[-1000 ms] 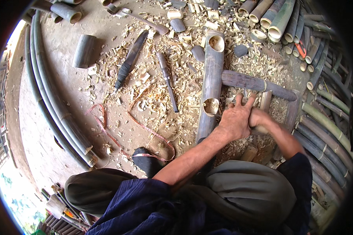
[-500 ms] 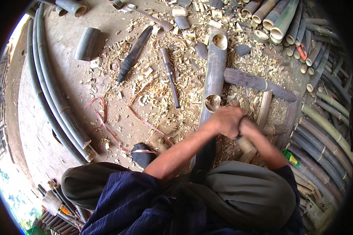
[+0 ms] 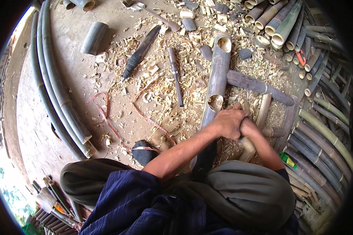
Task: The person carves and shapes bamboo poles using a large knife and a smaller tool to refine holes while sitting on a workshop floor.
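Note:
My left hand (image 3: 228, 123) and my right hand (image 3: 248, 127) are closed and pressed together, just right of a thick bamboo pole (image 3: 218, 76). Whatever their fingers grip is hidden between them. The pole has two scooped openings, an upper one (image 3: 224, 44) and a lower one (image 3: 215, 102) close to my left hand. From the pole's right side a narrower bamboo crosspiece (image 3: 259, 85) sticks out. A pale bamboo length (image 3: 264, 111) lies beyond my right hand. Between my legs, the pole's near end disappears behind my left forearm.
On the shaving-strewn ground lie a dark-handled knife (image 3: 141, 51), a chisel (image 3: 175, 76) and a reddish measuring tape (image 3: 106, 115). Long bamboo poles (image 3: 55, 84) line the left. Cut bamboo (image 3: 280, 35) is piled at the far right, more poles (image 3: 321, 156) nearby. A short tube (image 3: 94, 38) sits upper left.
The view has shifted slightly, moving the ground things a little right and up at the top. My hands stay together beside the pole, with only a small movement.

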### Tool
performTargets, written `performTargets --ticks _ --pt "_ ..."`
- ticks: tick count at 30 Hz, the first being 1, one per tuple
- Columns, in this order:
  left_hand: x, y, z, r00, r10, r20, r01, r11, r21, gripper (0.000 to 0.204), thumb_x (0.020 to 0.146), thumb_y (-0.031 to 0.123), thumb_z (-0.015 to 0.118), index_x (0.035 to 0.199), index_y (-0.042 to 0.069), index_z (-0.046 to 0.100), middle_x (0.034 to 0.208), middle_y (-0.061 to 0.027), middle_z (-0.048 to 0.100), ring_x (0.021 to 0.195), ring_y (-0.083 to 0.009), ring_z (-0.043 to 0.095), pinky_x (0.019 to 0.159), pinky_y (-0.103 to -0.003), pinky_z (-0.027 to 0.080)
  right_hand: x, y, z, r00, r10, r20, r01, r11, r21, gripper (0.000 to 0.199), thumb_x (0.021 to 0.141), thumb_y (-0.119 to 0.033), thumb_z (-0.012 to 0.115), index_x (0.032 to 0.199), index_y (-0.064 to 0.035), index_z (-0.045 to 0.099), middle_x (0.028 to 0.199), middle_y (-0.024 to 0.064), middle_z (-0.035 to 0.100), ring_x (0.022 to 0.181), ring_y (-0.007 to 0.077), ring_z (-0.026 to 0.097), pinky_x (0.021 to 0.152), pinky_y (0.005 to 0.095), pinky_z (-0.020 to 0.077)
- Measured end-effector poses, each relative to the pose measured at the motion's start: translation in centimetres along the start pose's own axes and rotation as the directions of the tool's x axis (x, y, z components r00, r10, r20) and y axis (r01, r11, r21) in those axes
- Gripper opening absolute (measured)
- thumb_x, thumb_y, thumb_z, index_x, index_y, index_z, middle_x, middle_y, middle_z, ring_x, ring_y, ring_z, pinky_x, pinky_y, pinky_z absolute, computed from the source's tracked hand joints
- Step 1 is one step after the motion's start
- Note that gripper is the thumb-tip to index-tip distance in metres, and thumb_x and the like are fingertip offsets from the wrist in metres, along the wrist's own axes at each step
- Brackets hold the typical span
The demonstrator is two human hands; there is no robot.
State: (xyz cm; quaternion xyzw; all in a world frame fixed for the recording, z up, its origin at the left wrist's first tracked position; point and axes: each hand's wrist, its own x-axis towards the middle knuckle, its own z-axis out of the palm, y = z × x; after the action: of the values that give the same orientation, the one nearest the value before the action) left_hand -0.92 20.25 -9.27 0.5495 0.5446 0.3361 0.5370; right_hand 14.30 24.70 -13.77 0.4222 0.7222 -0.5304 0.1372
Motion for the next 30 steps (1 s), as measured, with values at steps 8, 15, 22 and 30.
performTargets --ticks 8,15,22,30 --pt "-3.6 -0.8 -0.8 0.979 0.172 -0.11 -0.138 0.954 0.265 0.074 0.064 0.007 0.076 0.135 0.007 0.056 0.145 -0.0226 0.041 0.136 -0.043 0.043 0.113 -0.052 0.04 -1.5 -4.7 3.8 0.972 0.232 0.034 -0.143 0.47 0.871 0.035 0.104 -0.02 0.053 0.137 -0.0097 0.044 0.123 0.0088 0.055 0.11 0.0213 0.061 0.094 0.0355 0.0545" --pt "-14.3 1.4 0.0 0.831 -0.557 0.002 0.557 0.831 0.024 0.082 0.075 0.019 0.073 0.144 0.002 0.033 0.121 -0.0306 0.058 0.11 -0.0498 0.062 0.095 -0.054 0.051 -5.8 -4.8 4.7 0.981 0.111 0.156 -0.167 0.091 0.982 0.032 0.107 -0.043 0.05 0.113 -0.0129 0.059 0.11 0.0059 0.066 0.103 0.0167 0.063 0.094 0.0388 0.0483" --pt "-9.8 5.5 -7.5 0.874 -0.484 -0.028 0.313 0.52 0.795 0.026 0.081 0.016 0.068 0.094 -0.003 0.055 0.077 -0.0172 0.069 0.073 -0.0338 0.073 0.069 -0.05 0.056 -1.6 -4.0 5.6 0.929 -0.046 0.366 -0.367 -0.225 0.903 0.038 0.109 -0.034 0.047 0.118 -0.0027 0.066 0.108 0.0103 0.072 0.089 0.0183 0.07 0.085 0.0422 0.0619" --pt "-7.8 5.1 -9.0 0.754 -0.634 0.169 0.422 0.665 0.616 0.035 0.075 0.016 0.066 0.097 -0.01 0.059 0.086 -0.0283 0.069 0.09 -0.0437 0.07 0.081 -0.051 0.055 -1.4 -3.5 4.0 0.953 0.014 0.302 -0.299 -0.098 0.949 0.034 0.105 -0.026 0.049 0.112 0.0028 0.066 0.098 0.0124 0.071 0.084 0.0212 0.071 0.072 0.0398 0.0644"
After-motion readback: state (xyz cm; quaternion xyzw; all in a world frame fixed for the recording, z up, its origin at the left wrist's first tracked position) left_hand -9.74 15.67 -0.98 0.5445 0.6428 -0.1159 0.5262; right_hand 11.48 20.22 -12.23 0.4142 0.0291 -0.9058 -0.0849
